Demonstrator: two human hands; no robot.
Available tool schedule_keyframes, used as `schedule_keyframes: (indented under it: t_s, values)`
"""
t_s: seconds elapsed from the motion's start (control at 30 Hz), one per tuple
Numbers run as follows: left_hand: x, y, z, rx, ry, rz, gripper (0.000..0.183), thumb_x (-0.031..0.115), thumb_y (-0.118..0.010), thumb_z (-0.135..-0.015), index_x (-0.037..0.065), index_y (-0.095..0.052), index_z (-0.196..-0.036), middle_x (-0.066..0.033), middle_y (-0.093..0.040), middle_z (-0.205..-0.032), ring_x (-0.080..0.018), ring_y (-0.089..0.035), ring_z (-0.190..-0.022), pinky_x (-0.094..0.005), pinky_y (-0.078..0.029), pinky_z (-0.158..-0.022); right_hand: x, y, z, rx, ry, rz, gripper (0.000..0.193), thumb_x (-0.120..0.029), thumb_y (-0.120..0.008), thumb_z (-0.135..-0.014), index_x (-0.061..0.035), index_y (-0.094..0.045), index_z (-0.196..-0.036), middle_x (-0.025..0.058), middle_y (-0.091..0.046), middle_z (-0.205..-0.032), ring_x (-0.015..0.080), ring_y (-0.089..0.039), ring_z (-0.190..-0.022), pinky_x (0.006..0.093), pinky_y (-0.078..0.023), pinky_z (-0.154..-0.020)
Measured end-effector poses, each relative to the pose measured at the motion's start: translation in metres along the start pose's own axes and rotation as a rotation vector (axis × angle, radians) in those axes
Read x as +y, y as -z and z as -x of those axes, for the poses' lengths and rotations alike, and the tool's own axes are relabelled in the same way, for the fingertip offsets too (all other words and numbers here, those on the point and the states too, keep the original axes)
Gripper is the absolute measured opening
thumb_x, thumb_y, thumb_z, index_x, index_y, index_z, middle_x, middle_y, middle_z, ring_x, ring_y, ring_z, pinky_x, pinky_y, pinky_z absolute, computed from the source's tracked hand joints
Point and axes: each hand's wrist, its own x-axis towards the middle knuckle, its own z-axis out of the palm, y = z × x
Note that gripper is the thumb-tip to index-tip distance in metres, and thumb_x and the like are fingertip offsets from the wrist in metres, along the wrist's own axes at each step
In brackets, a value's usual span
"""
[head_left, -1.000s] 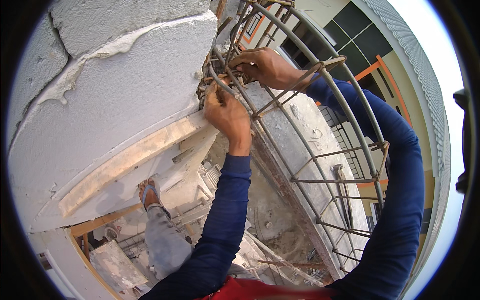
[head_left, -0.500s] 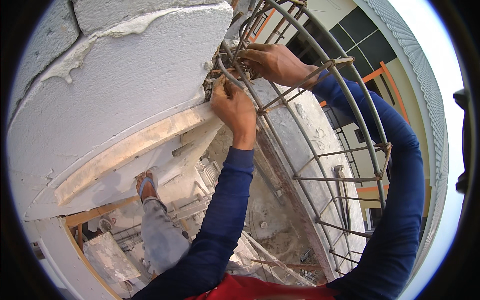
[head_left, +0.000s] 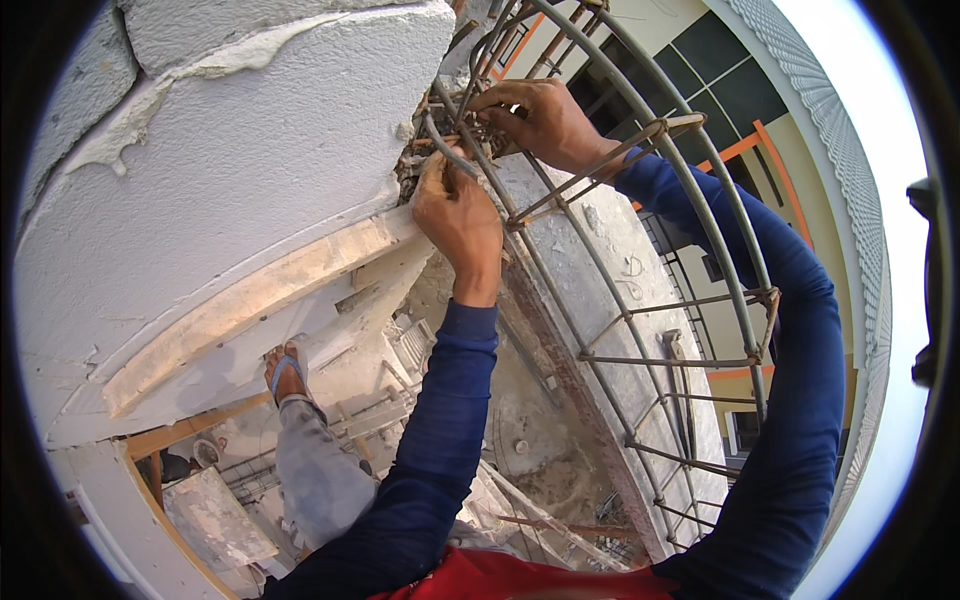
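Both my hands are raised to a steel rebar cage (head_left: 630,359) where its bars meet the end of a light grey block wall (head_left: 270,150). My left hand (head_left: 460,225) is closed, fingertips pinched beside a bent bar end (head_left: 447,150); what they grip is hidden. My right hand (head_left: 548,125) reaches in from the other side of the bars, its thumb and forefinger curled together at a lengthwise bar. Anything thin between those fingers is too small to make out. Broken rubble and rusty bar ends fill the gap behind the fingertips.
A curved pale board (head_left: 260,290) runs along the wall's foot. A concrete beam (head_left: 620,240) lies under the cage, with a long-handled tool (head_left: 675,345) on it. My sandalled foot (head_left: 286,370) rests on a ledge high above ground littered with timber. A building (head_left: 720,60) stands at right.
The view has shifted slightly, so wall and cage sit a little further left. My right hand's fingers have opened a small gap and moved slightly at the bars. My left hand stays pinched.
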Motion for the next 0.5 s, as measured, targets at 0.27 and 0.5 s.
schedule_keyframes:
  t_s: [0.27,0.5]
  values:
    - [-0.004,0.014,0.004,-0.133,0.194,0.37,0.032,0.02,-0.055,-0.108,-0.003,-0.07,-0.124,-0.0049,-0.074,-0.104,-0.0064,-0.047,-0.069,-0.0257,-0.041,-0.064,-0.005,0.01,0.002,-0.043,-0.1,-0.094,0.019,-0.009,-0.072,-0.093,-0.0045,-0.077,-0.111,0.0124,-0.078,-0.106,0.0256,-0.077,-0.091,0.0373,-0.062,-0.084]
    - [0.003,0.013,0.009,-0.08,0.271,0.517,0.024,0.024,-0.064,-0.105,0.002,-0.072,-0.11,0.0053,-0.054,-0.077,-0.0035,-0.041,-0.067,-0.0205,-0.034,-0.059,0.005,0.009,0.001,-0.023,0.21,0.102,0.02,-0.009,-0.074,-0.092,-0.005,-0.076,-0.111,0.0138,-0.078,-0.101,0.0294,-0.076,-0.09,0.039,-0.062,-0.081]
